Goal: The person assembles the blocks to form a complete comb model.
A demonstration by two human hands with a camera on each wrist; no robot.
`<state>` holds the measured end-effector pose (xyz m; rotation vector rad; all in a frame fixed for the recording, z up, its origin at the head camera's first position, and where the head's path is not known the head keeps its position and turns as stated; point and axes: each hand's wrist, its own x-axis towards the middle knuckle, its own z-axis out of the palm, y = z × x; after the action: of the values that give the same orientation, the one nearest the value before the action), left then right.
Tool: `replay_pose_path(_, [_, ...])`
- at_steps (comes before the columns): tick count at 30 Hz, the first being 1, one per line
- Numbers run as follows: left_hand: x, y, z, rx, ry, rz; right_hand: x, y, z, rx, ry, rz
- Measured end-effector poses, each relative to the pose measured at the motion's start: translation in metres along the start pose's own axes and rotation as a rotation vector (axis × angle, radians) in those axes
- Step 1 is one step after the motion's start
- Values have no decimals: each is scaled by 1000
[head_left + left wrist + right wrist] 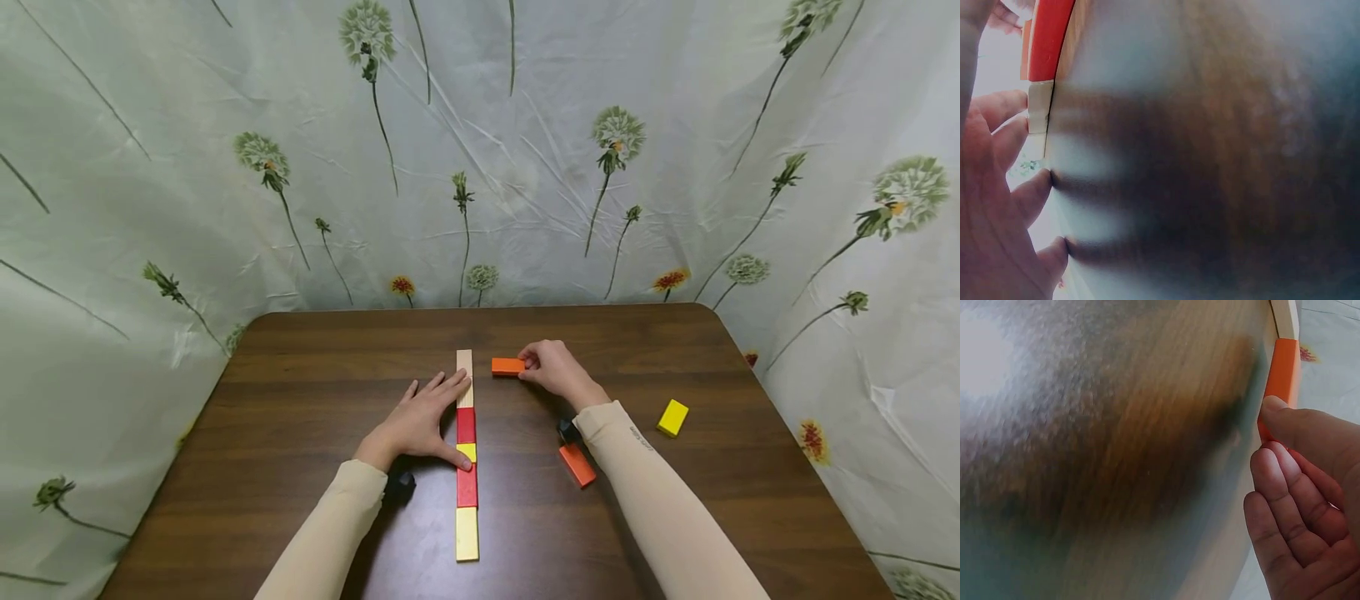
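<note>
Head view: oblong orange block [506,367]

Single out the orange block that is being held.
The far orange block, pinched in the right grip. The near orange block lies loose on the table, beside the right sleeve in the head view.

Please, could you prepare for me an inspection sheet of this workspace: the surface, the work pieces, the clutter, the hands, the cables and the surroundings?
Surface: brown table, wood-grained, with some glare.
Work pieces: row of pale, red and yellow blocks, end to end; orange block right of its far end, with a gap; second orange block and loose yellow block on either side of the right forearm.
Clutter: nothing seen.
Left hand: fingers spread, touching the row.
Right hand: pinches the first orange block.
Cables: nothing seen.
Surroundings: creased flowered sheet behind and beside the table.
</note>
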<state>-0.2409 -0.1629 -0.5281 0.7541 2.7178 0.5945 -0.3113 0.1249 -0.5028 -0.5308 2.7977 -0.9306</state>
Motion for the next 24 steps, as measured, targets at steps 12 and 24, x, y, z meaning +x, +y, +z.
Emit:
replay_pose_path(12, [0,0,-1,-12,-1,0,17,-3,9,-1,15,31])
replay_pose_path(24, [1,-1,0,-14,-7,-7,28,-13,20,-10,48,60])
